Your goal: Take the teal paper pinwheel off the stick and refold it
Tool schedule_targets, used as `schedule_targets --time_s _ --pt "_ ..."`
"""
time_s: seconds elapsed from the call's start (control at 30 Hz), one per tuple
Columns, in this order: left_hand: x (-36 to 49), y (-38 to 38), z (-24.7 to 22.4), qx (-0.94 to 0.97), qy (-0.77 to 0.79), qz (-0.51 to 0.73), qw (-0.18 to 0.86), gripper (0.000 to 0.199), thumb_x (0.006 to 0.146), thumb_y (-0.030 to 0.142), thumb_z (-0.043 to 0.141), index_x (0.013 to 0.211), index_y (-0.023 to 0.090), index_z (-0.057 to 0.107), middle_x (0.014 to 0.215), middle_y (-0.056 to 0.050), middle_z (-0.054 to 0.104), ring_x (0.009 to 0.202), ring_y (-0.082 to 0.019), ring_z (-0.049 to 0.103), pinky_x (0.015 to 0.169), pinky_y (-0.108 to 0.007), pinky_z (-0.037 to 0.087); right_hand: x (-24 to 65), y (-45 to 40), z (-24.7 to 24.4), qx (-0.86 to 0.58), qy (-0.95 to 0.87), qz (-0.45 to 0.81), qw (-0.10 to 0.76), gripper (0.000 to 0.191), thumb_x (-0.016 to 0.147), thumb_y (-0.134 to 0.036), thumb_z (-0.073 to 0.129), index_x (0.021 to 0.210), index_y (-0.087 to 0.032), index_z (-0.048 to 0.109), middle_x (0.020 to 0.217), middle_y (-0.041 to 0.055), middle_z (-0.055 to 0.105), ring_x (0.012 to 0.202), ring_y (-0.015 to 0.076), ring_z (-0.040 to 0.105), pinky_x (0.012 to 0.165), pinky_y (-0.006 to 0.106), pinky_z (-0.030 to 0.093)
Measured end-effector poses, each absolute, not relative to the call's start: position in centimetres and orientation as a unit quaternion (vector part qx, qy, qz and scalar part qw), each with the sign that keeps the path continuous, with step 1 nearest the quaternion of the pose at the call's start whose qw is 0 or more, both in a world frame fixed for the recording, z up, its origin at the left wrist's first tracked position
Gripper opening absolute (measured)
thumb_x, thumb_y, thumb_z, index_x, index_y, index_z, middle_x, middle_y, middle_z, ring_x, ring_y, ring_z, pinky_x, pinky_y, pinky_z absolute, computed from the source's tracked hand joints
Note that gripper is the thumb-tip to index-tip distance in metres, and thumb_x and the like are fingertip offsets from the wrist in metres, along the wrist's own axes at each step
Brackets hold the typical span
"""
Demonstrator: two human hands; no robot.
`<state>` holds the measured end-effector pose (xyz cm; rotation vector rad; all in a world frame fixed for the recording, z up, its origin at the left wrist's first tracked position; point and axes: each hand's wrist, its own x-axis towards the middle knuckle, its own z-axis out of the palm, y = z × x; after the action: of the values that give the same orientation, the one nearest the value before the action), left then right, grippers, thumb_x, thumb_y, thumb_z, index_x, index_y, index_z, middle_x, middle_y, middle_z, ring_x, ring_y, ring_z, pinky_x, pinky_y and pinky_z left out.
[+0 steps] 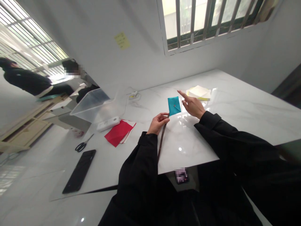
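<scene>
A small teal pouch with a button-like dot at its middle is held up at its lower left corner by my left hand, thumb and fingers pinched together. A thin dark brown strap hangs down from that same hand toward the table edge. To the right of the pouch, apart from it, is my right hand, its index finger stretched out to the upper left and the other fingers bent; nothing shows in it.
White and yellow papers lie behind my right hand. On the left are red sheets, a white power strip, scissors, a black phone and a clear plastic bin. Two people sit beyond, at far left.
</scene>
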<state>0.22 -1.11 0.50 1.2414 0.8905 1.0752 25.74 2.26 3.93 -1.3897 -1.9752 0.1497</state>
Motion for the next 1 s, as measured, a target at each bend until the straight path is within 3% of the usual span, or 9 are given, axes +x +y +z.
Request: schedule_targets --time_s 0.13,0.2,0.3,0.37,0.43,0.63,0.8,0.93,1.0 --pt "0.1 -1.0 0.5 0.539 0.385 0.456 0.594 0.053 0.061 0.038 0.097 0.105 0.018 0.076 0.078 0.000 0.070 0.071 -0.012 0.061 0.074 -0.028 0.046 26.4 3.1 6.8 -0.524 -0.788 -0.015 0.324 0.073 0.098 -0.014 0.048 0.168 -0.031 0.038 0.108 0.0071 0.078 0.079 0.0220 0.062 0.075 0.032 0.048" --pt "0.1 -1.0 0.5 0.538 0.385 0.455 0.596 0.053 0.061 0.038 0.097 0.105 0.018 0.075 0.079 -0.001 0.071 0.071 -0.013 0.061 0.075 -0.028 0.047 27.0 4.0 7.6 -0.519 -0.800 -0.027 0.300 0.068 0.096 -0.013 0.050 0.162 -0.031 0.049 0.104 0.0064 0.078 0.082 0.0222 0.063 0.076 0.032 0.047" --pt "0.1 -1.0 0.5 0.534 0.381 0.457 0.601 0.053 0.061 0.037 0.098 0.104 0.018 0.075 0.078 0.000 0.071 0.071 -0.013 0.061 0.075 -0.028 0.047 28.5 5.1 7.1 -0.530 -0.831 -0.008 0.170 0.039 0.092 -0.013 0.058 0.122 -0.025 0.080 0.091 0.0099 0.078 0.082 0.0243 0.066 0.073 0.033 0.045" --pt "0.1 -0.9 0.4 0.533 0.379 0.459 0.601 0.052 0.060 0.037 0.098 0.103 0.018 0.075 0.076 0.000 0.070 0.072 -0.013 0.061 0.075 -0.028 0.046 29.6 5.4 6.2 -0.553 -0.832 0.018 0.048 0.022 0.091 -0.015 0.062 0.091 -0.019 0.084 0.085 0.0149 0.076 0.078 0.0261 0.068 0.069 0.035 0.043" --pt "0.2 -0.9 0.4 0.530 0.380 0.463 0.601 0.052 0.060 0.037 0.098 0.103 0.018 0.075 0.074 0.001 0.070 0.072 -0.013 0.061 0.075 -0.028 0.046 30.5 5.2 5.5 -0.571 -0.820 0.020 -0.026 0.026 0.093 -0.018 0.059 0.081 -0.016 0.082 0.087 0.0188 0.076 0.078 0.0276 0.070 0.066 0.035 0.041" --pt "0.2 -0.8 0.1 0.521 0.374 0.470 0.607 0.052 0.061 0.037 0.098 0.103 0.017 0.076 0.076 0.000 0.070 0.073 -0.013 0.062 0.077 -0.028 0.046 30.6 4.4 7.4 -0.593 -0.805 0.002 0.011 0.040 0.097 -0.020 0.046 0.119 -0.020 0.079 0.105 0.0180 0.076 0.088 0.0286 0.069 0.072 0.034 0.042" --pt "0.1 -0.9 0.1 0.519 0.377 0.471 0.606 0.052 0.060 0.036 0.098 0.103 0.018 0.076 0.075 0.001 0.070 0.072 -0.012 0.061 0.076 -0.027 0.046 28.7 4.1 10.4 -0.566 -0.815 -0.036 0.121 0.063 0.098 -0.018 0.042 0.161 -0.024 0.048 0.106 0.0156 0.076 0.079 0.0253 0.063 0.075 0.035 0.040" --pt "0.0 -1.0 0.2 0.514 0.374 0.473 0.611 0.051 0.061 0.035 0.098 0.102 0.017 0.076 0.075 0.000 0.070 0.071 -0.012 0.060 0.075 -0.027 0.045 27.0 3.5 11.7 -0.556 -0.815 -0.054 0.154 0.077 0.096 -0.015 0.042 0.171 -0.017 0.026 0.094 0.0145 0.076 0.071 0.0234 0.060 0.074 0.034 0.040" --pt "0.0 -1.0 0.2 0.512 0.372 0.472 0.613 0.050 0.061 0.034 0.098 0.102 0.017 0.076 0.075 0.000 0.070 0.071 -0.012 0.060 0.075 -0.027 0.044 26.6 3.3 11.4 -0.553 -0.816 -0.056 0.155 0.076 0.095 -0.014 0.044 0.170 -0.016 0.029 0.094 0.0143 0.076 0.074 0.0234 0.062 0.075 0.034 0.041"
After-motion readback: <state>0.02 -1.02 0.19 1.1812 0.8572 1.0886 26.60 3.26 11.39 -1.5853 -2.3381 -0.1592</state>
